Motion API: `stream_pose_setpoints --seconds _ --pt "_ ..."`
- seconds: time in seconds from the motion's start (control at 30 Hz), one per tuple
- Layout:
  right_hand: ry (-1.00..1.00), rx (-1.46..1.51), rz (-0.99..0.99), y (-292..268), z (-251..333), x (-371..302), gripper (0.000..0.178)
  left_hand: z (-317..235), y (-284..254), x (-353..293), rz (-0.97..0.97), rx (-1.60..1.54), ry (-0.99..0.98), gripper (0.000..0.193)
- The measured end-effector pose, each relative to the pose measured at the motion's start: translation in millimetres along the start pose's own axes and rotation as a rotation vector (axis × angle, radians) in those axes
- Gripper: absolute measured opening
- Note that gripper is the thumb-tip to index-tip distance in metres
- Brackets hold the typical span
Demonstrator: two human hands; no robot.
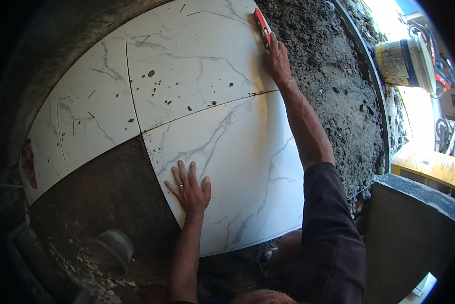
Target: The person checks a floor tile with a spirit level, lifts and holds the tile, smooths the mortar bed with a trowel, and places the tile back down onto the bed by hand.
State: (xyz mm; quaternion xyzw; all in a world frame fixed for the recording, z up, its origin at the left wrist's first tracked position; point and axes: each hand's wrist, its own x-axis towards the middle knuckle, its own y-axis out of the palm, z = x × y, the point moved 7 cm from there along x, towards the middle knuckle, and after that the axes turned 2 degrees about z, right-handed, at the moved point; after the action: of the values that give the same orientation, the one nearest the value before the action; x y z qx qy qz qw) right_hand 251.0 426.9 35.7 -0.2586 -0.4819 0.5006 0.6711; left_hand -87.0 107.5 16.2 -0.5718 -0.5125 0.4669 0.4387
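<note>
Left hand (190,187) flat on the near marbled tile (247,152), close to its left edge; fingers spread, grasping nothing, a ring on one finger. Right arm reaches well ahead; right hand (278,62) is closed about the near end of a red bar (262,26), which resembles a small spirit level. Bar points away from the person, at the right edge of the far marbled tile (187,55), beside rough grey mortar (333,91). Near tile lies below the bar in view, beneath the left hand and to the left of the right forearm. Dark crumbs scattered over the far tile, some along the joint.

Hard to make out: near end of the bar hidden in the grip, thumb placement included; cannot tell whether the bar's underside rests on tile or is held just above. Right forearm and dark sleeve (333,223) cover part of the near tile's right edge. Far tile cut off at the top. Lower left in deep shade; a bucket (118,245) there shows only dimly. Red crumpled thing (28,164) at far left, kind unclear.
</note>
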Motion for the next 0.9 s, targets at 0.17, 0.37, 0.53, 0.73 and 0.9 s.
stream_pose_setpoints --seconds 0.17,0.37,0.53,0.73,0.9 --pt "-0.071 0.055 -0.066 -39.2 27.9 -107.6 0.073 9.5 -0.4 -2.4 0.004 0.019 -0.017 0.064" --pt "0.044 -0.194 0.333 -38.9 22.0 -158.5 0.065 2.0 0.8 1.0 0.013 0.037 -0.009 0.066" --pt "0.084 -0.223 0.4 -37.3 22.7 -155.0 0.062 1.6 1.4 2.5 0.064 0.075 -0.009 0.067" --pt "0.148 -0.211 0.45 -38.8 17.9 -147.6 0.063 -2.0 2.4 5.1 0.141 0.118 -0.013 0.066" --pt "0.201 -0.156 0.523 -37.3 12.6 -146.4 0.063 -1.4 5.6 6.1 0.166 0.116 -0.001 0.064"
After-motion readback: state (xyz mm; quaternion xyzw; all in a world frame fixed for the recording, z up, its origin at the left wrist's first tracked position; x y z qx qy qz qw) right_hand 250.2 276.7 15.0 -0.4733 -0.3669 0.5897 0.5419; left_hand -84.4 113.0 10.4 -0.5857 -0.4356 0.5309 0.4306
